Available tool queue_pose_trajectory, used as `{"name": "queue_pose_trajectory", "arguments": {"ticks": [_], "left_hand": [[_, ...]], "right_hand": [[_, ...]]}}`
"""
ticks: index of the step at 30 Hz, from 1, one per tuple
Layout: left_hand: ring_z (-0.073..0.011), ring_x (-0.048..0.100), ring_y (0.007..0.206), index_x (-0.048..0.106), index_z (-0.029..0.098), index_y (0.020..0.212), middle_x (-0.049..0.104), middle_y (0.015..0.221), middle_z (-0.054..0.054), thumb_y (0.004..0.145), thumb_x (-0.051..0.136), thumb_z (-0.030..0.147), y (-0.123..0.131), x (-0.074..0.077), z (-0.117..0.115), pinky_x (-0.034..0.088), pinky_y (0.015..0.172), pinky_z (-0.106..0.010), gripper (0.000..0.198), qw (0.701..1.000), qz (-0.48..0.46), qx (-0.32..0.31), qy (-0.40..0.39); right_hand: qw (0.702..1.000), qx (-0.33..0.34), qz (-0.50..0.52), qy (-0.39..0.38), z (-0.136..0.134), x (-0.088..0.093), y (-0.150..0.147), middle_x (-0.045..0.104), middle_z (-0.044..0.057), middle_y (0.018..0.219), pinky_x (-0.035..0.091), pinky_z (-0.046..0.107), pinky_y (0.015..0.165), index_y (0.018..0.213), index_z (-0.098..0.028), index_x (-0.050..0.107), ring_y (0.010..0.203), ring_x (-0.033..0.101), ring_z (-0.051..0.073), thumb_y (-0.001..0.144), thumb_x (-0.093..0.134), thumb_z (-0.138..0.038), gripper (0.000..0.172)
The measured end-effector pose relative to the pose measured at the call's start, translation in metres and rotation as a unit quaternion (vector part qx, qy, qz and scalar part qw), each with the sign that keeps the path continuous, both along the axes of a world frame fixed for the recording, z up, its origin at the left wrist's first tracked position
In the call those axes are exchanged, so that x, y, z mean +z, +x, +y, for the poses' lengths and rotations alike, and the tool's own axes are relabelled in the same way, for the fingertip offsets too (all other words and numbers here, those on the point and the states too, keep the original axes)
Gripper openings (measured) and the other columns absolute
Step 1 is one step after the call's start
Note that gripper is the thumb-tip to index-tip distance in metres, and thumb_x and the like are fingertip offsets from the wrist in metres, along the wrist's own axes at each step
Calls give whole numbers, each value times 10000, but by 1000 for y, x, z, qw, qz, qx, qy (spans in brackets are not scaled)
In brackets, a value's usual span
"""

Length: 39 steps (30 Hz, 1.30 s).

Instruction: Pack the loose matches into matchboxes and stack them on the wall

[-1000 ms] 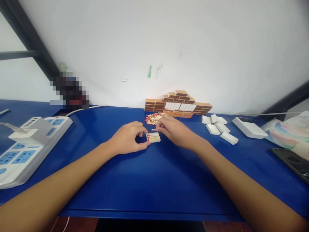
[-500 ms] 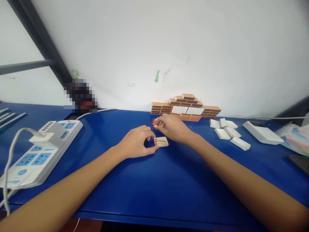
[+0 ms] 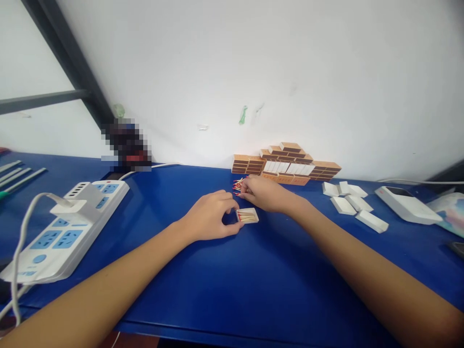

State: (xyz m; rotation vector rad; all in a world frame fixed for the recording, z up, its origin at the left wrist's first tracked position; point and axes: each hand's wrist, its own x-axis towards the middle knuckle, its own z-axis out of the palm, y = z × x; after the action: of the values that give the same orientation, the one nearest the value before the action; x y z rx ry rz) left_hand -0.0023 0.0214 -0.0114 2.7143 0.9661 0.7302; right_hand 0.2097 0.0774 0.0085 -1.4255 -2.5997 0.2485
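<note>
A small white matchbox tray (image 3: 248,215) with a few red-tipped matches in it lies on the blue table (image 3: 224,285). My left hand (image 3: 212,216) curls round the tray's left end, thumb and fingers pinching it. My right hand (image 3: 264,193) reaches just behind the tray to a loose pile of matches (image 3: 238,185), its fingertips closed on matches from that pile.
Brown matchboxes (image 3: 286,164) are stacked against the wall. Several empty white trays (image 3: 353,208) lie to the right, beside a white device (image 3: 408,204). A white power strip (image 3: 65,229) with a plugged adapter sits at left; metal tools (image 3: 18,173) lie far left.
My right hand has moved from above the tray back to the loose match pile. The left hand still grips the tray. The camera has shifted left, so everything sits further right in view.
</note>
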Motion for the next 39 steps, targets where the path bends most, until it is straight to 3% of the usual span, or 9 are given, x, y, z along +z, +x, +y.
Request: {"name": "queue_pose_trajectory", "arguments": {"ticks": [9, 15, 21, 25, 35, 39], "left_hand": [[-193, 607, 814, 670, 193, 861, 640, 819, -25, 861, 716, 380, 0, 1, 0, 469, 702, -322, 192, 1000, 0, 8, 1], [-189, 598, 801, 718, 205, 942, 640, 825, -26, 860, 719, 378, -2, 3, 1, 479, 711, -321, 191, 1000, 1, 11, -8], [-186, 587, 784, 726, 204, 947, 629, 798, -22, 864, 714, 388, -3, 2, 4, 460, 686, -311, 202, 1000, -11, 19, -14], [-179, 578, 770, 730, 202, 939, 627, 811, -20, 861, 721, 414, -6, 1, 8, 447, 683, -309, 227, 999, -16, 28, -19], [-181, 568, 772, 720, 190, 919, 617, 799, -17, 858, 718, 380, -5, 2, 6, 444, 684, -311, 200, 1000, -4, 15, -9], [-178, 570, 777, 724, 193, 932, 617, 804, -15, 859, 723, 391, -5, 2, 6, 444, 685, -308, 211, 1000, -4, 14, -15]], "right_hand": [[997, 29, -69, 5, -9, 11, -1, 707, 128, 876, 415, 347, 673, 738, -203, 602, 789, 634, 249, 988, 590, -227, 251], [999, 37, -21, -6, -11, 14, 6, 676, 91, 846, 419, 325, 664, 761, -204, 604, 738, 600, 209, 991, 588, -235, 233], [997, -3, 70, 16, -18, 28, 24, 674, 90, 970, 448, 326, 732, 942, -197, 608, 846, 617, 212, 1012, 532, -274, 129], [997, 6, 73, 25, -33, 35, 31, 662, 97, 985, 445, 336, 743, 951, -197, 595, 861, 609, 218, 1020, 511, -275, 134], [997, 60, -41, 23, -67, 10, -1, 651, 132, 1075, 444, 346, 725, 997, -169, 610, 871, 621, 230, 1035, 529, -184, 90], [999, 48, 3, 2, -68, 15, 10, 658, 109, 1075, 429, 324, 704, 1067, -185, 588, 865, 618, 218, 1038, 553, -234, 67]]}}
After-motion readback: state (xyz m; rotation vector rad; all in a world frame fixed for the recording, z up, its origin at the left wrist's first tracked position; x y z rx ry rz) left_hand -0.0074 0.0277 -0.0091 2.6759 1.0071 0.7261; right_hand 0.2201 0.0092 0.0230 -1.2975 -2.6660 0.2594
